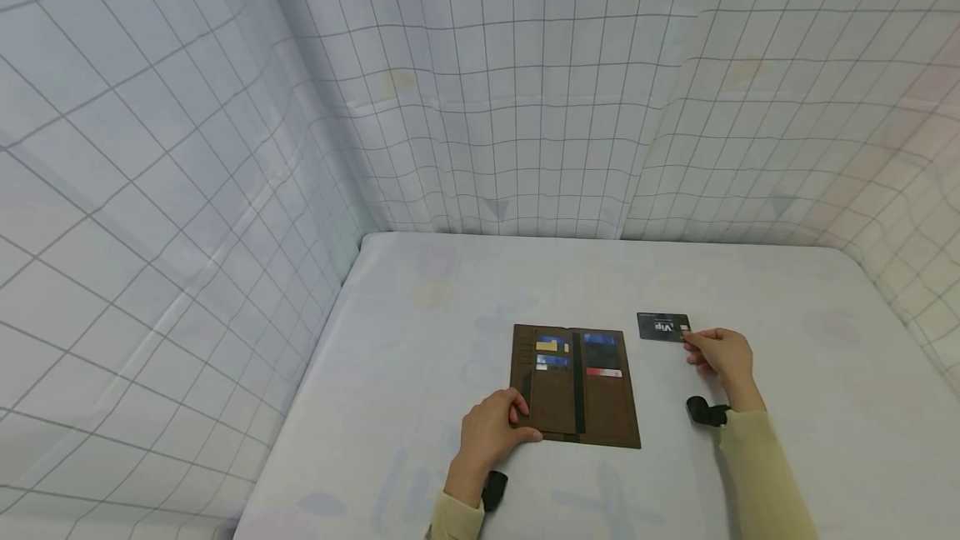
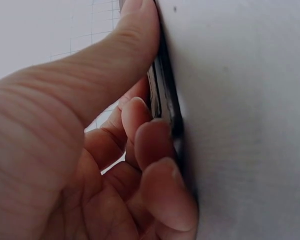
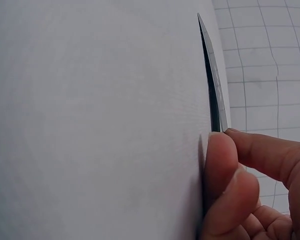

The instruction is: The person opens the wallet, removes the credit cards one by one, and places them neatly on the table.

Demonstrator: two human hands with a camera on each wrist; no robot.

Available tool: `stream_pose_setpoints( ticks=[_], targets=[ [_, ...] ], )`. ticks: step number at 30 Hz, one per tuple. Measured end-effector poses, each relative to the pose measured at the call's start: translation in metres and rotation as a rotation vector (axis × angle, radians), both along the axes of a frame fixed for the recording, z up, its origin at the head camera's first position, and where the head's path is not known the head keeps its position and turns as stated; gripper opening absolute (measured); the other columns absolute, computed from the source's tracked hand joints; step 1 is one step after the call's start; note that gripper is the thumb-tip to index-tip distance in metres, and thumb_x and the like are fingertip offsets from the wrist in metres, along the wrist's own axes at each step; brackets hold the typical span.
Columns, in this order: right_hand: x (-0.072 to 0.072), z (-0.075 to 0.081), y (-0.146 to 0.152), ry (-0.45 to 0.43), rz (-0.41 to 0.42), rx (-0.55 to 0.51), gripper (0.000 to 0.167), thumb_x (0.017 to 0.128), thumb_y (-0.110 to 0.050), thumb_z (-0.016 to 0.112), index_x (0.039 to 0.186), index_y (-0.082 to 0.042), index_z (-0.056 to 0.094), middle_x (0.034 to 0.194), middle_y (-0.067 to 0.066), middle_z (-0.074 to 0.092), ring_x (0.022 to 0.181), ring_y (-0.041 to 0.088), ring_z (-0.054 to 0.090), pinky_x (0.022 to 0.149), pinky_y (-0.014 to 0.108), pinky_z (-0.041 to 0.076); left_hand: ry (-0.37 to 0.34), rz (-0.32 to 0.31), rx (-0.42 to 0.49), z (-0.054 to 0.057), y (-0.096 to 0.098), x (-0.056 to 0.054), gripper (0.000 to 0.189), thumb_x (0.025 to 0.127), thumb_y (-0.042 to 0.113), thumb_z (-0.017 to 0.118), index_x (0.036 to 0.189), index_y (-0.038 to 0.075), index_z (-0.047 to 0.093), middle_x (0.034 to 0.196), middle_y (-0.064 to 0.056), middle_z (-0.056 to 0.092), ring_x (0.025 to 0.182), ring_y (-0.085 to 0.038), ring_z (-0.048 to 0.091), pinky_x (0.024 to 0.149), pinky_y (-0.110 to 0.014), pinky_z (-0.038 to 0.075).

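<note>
A long brown wallet [image 1: 555, 398] lies unfolded on the white table, with several cards tucked in its slots. At its near left corner, my left hand [image 1: 491, 423] holds the edge, thumb along the near side and fingers bent at the left side. From the left wrist, the wallet [image 2: 162, 95] appears edge-on between thumb and fingertips. To the right of the wallet, my right hand [image 1: 722, 354] pinches a black VIP card [image 1: 660, 327] by its right end. Seen from the right wrist, that card [image 3: 217, 95] is edge-on, slightly tilted, its far end close to the tabletop.
Blue cards [image 1: 552, 362] sit in the wallet's left half, and a red-and-white card [image 1: 604, 372] shows in the right half. White sheets with a dark grid [image 1: 525, 107] hang behind the table and at both sides. A black wrist camera [image 1: 705, 412] is strapped at the right sleeve.
</note>
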State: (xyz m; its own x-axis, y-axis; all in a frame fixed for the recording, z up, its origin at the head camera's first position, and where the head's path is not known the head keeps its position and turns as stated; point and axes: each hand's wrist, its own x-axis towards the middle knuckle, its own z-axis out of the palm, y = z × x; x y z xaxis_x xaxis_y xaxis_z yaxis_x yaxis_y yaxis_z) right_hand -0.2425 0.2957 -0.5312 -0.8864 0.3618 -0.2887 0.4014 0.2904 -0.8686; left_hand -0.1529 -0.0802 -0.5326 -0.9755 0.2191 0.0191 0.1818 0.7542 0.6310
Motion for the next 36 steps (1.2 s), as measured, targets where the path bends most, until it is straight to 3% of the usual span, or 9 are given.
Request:
stream_pose_setpoints(
  ticks=[36],
  targets=[
    [0.0050, 0.0024, -0.0027, 0.026, 0.016, 0.024, 0.032, 0.093, -0.018, 0.061, 0.106, 0.010, 0.056, 0.067, -0.001, 0.063, 0.053, 0.009, 0.060, 0.046, 0.022, 0.047, 0.005, 0.001, 0.005, -0.0008, -0.0004, 0.0012, 0.035, 0.067, 0.036, 0.086, 0.082, 0.020, 0.058, 0.066, 0.010, 0.042, 0.052, -0.007, 0.038, 0.049, -0.027, 0.033]
  ],
)
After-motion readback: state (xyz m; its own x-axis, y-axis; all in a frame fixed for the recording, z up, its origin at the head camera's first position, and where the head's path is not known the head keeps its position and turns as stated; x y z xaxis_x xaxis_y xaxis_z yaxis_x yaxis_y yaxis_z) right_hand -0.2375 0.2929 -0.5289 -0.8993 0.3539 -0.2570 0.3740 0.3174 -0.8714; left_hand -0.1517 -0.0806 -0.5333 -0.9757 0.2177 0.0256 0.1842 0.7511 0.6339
